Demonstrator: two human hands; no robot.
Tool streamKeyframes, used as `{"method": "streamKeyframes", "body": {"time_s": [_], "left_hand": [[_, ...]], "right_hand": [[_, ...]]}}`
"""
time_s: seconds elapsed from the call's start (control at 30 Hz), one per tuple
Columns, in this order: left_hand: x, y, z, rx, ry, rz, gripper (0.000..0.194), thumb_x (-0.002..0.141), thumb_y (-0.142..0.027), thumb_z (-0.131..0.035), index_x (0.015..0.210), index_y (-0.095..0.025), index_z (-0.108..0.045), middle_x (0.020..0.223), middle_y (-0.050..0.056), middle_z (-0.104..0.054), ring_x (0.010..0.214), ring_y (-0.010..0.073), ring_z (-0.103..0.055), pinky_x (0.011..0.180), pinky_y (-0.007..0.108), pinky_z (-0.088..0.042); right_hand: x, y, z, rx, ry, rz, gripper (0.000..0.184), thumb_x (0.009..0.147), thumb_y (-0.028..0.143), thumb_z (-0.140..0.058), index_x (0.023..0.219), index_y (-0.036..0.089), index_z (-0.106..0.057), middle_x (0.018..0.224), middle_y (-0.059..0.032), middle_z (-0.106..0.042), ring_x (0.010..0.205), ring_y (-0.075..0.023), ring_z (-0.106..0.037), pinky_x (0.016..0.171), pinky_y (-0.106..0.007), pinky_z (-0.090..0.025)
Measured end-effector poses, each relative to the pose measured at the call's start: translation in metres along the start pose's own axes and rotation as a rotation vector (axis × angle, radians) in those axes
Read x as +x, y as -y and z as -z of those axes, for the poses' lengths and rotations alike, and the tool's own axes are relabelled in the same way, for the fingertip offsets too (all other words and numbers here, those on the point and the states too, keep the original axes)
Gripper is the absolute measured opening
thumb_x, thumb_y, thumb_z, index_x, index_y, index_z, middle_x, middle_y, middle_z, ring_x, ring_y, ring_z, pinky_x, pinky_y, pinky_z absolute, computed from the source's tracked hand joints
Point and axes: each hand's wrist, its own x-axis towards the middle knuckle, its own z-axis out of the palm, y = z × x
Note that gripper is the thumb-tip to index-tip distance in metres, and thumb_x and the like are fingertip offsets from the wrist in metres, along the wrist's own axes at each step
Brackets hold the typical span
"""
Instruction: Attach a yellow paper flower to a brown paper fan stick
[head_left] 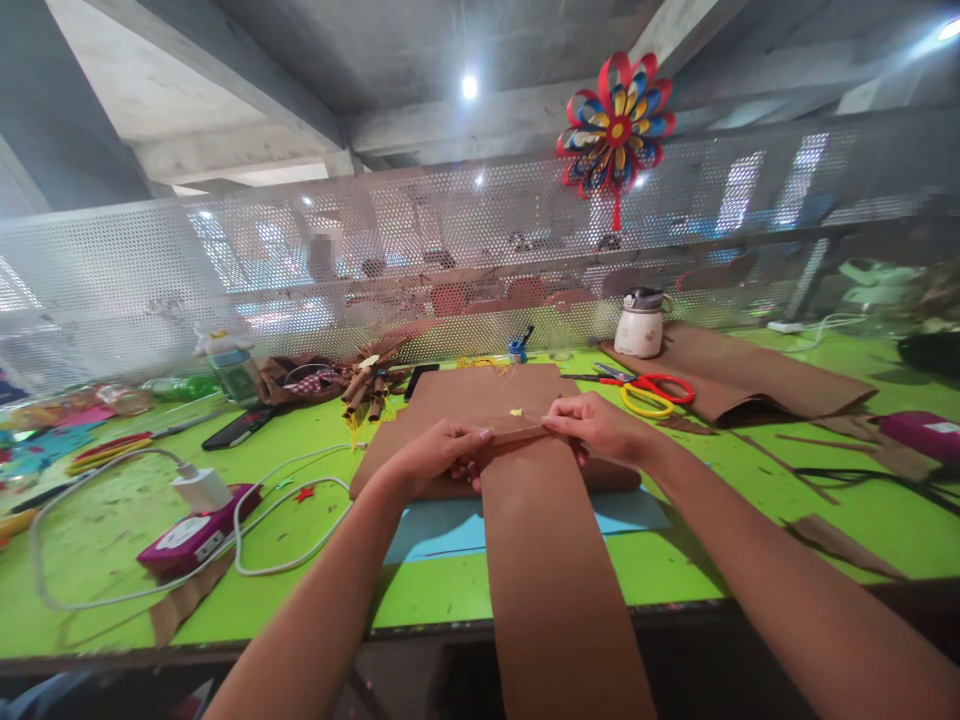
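A long strip of brown paper (551,550) hangs down over the table's front edge, its far end folded over in a narrow band. My left hand (454,450) pinches the left end of that fold. At the right end, my right hand (592,425) grips the fold between thumb and fingers. Beneath both hands lies a larger folded sheet of brown paper (450,400), with light blue paper (442,530) sticking out under its near side. A small yellow scrap (516,412) sits just beyond the fold.
Red-handled scissors (667,387) and yellow-handled scissors (646,403) lie to the right, near a white flask (639,325). A purple power strip (199,530) with a white cable, a phone (238,427) and paper tubes (375,390) are on the left. A perforated screen (300,270) borders the back.
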Motion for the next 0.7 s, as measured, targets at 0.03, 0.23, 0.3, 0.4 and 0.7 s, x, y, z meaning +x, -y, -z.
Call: {"method": "streamKeyframes", "body": {"time_s": [0.03, 0.23, 0.3, 0.4, 0.7], "left_hand": [[0.0000, 0.0001, 0.0001, -0.005, 0.010, 0.008, 0.042, 0.078, -0.053, -0.050, 0.064, -0.014, -0.054, 0.047, -0.001, -0.051, 0.044, 0.0075, -0.039, 0.045, 0.022, -0.026], [0.0018, 0.0018, 0.0015, -0.063, 0.036, -0.022, 0.035, 0.076, -0.046, -0.057, 0.064, -0.014, -0.052, 0.053, 0.003, -0.059, 0.044, 0.0064, -0.037, 0.045, 0.021, -0.025], [0.0022, 0.0021, 0.0023, -0.070, 0.031, -0.034, 0.034, 0.076, -0.045, -0.058, 0.064, -0.014, -0.051, 0.053, 0.003, -0.059, 0.044, 0.0060, -0.036, 0.044, 0.021, -0.024], [0.0025, 0.0005, 0.0031, -0.038, 0.036, -0.031, 0.032, 0.074, -0.044, -0.060, 0.065, -0.014, -0.053, 0.052, 0.002, -0.058, 0.044, 0.0061, -0.038, 0.044, 0.021, -0.024], [0.0002, -0.0036, -0.0002, 0.031, -0.053, -0.062, 0.031, 0.072, -0.042, -0.062, 0.061, -0.015, -0.052, 0.044, -0.005, -0.042, 0.042, 0.0066, -0.037, 0.044, 0.022, -0.026]], "right_hand": [[-0.0003, 0.0005, 0.0002, 0.008, 0.004, 0.002, 0.031, 0.082, 0.044, -0.050, 0.070, 0.016, -0.050, 0.047, 0.0051, -0.050, 0.037, -0.0068, -0.048, 0.038, -0.019, -0.037], [-0.0021, 0.0056, -0.0006, 0.036, 0.001, 0.007, 0.031, 0.081, 0.044, -0.051, 0.068, 0.016, -0.049, 0.048, 0.0054, -0.048, 0.037, -0.0058, -0.047, 0.038, -0.018, -0.038], [-0.0023, 0.0062, -0.0009, 0.040, 0.006, 0.007, 0.031, 0.081, 0.044, -0.051, 0.069, 0.016, -0.050, 0.048, 0.0053, -0.048, 0.037, -0.0056, -0.046, 0.038, -0.018, -0.039], [-0.0016, 0.0047, -0.0008, 0.039, 0.002, 0.016, 0.031, 0.081, 0.045, -0.051, 0.068, 0.016, -0.050, 0.048, 0.0053, -0.048, 0.038, -0.0055, -0.046, 0.039, -0.019, -0.038], [0.0003, -0.0001, 0.0010, 0.014, -0.041, -0.003, 0.029, 0.076, 0.043, -0.059, 0.068, 0.015, -0.055, 0.048, 0.0032, -0.053, 0.040, -0.0064, -0.048, 0.042, -0.019, -0.037]]}}
